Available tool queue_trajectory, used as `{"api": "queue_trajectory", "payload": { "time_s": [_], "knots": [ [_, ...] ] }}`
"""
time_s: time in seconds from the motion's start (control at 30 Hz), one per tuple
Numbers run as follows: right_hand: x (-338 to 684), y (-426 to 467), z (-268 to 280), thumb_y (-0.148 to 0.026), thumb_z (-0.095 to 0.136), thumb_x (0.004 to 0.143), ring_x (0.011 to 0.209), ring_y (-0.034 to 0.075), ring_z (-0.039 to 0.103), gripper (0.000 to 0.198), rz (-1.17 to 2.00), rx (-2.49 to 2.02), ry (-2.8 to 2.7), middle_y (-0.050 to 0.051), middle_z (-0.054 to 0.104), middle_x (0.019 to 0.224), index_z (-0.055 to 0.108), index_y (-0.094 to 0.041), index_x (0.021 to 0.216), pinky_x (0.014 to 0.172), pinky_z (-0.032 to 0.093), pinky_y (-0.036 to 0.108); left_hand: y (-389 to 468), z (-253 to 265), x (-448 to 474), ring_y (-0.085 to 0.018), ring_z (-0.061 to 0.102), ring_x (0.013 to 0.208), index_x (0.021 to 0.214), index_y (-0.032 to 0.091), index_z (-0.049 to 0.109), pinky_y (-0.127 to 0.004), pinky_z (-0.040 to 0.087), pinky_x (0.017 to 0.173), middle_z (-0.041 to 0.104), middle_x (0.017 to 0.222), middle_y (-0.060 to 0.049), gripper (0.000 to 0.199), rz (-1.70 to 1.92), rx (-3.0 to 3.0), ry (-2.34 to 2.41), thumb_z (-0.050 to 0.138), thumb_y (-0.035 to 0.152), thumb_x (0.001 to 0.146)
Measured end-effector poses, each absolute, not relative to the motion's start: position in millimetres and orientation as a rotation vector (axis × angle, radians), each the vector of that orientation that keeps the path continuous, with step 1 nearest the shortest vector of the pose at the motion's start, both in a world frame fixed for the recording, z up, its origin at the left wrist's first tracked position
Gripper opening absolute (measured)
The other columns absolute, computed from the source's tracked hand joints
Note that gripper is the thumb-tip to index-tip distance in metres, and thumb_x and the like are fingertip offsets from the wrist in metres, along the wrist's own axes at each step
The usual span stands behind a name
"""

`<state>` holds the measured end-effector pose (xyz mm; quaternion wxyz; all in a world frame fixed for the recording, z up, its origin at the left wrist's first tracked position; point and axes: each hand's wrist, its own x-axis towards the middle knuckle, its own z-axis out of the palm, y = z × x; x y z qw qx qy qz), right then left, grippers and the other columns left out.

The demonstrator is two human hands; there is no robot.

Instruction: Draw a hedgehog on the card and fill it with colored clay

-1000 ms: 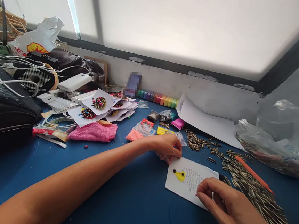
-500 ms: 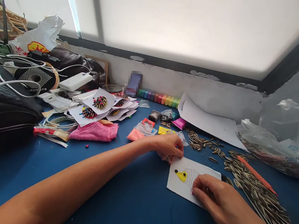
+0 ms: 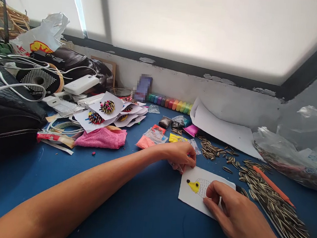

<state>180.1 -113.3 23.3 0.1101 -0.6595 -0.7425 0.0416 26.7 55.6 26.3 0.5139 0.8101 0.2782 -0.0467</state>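
Observation:
A white card [image 3: 189,196] with a hedgehog drawing lies on the blue table; its face [image 3: 194,186] is yellow clay with a black nose and eye, and its body is inked with small marks. My left hand [image 3: 181,155] is closed at the card's upper left corner, fingertips touching it, with clear plastic partly hidden underneath. Over the hedgehog's body, my right hand [image 3: 230,203] is bent, thumb and forefinger closed near the drawing; anything between them is too small to make out. Striped sunflower seeds [image 3: 275,207] spread in a heap right of the card.
An orange stick-like tool [image 3: 273,185] lies on the seeds. Behind my left hand are clay packets [image 3: 147,140]. Finished seed pictures [image 3: 108,107] are stacked left, behind a pink cloth [image 3: 101,138]. Clay pots [image 3: 171,103] line the wall; a clear bag [image 3: 296,157] stands right.
My right thumb and forefinger have shifted slightly over the drawing. My left hand stays at the card's corner. The whole view has moved a little.

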Motion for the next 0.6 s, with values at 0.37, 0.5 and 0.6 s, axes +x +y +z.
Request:
{"api": "queue_trajectory", "payload": {
  "time_s": [0.37,0.5,0.6],
  "knots": [
    [175,-122,15,-0.021,0.039,0.095,0.058,0.013,0.064,0.025,-0.348,-1.681,-2.395,-0.001,0.060,0.072,0.056,-0.025,0.078,0.049,0.046,0.022,56,25,28,-0.010,0.055,0.047,0.088,0.016,0.060,-0.018,0.043,0.045,0.062,0.060,0.000,0.012,-0.098,1.952,0.669,0.053,0.025,0.083],
    [175,-129,9,-0.011,0.034,0.093,0.057,0.013,0.062,0.028,-0.567,-1.624,-2.456,0.001,0.059,0.073,0.054,-0.024,0.079,0.047,0.043,0.022,55,25,28,-0.009,0.053,0.045,0.088,0.016,0.060,-0.019,0.043,0.044,0.062,0.060,0.001,0.013,-0.106,1.957,0.661,0.053,0.026,0.083],
    [174,-133,7,-0.009,0.033,0.093,0.052,0.012,0.058,0.029,-0.658,-1.614,-2.449,0.001,0.058,0.072,0.052,-0.024,0.078,0.045,0.040,0.023,54,27,28,-0.009,0.052,0.045,0.089,0.015,0.060,-0.018,0.042,0.043,0.062,0.059,0.000,0.013,-0.106,1.959,0.674,0.052,0.024,0.084]
  ]
}}
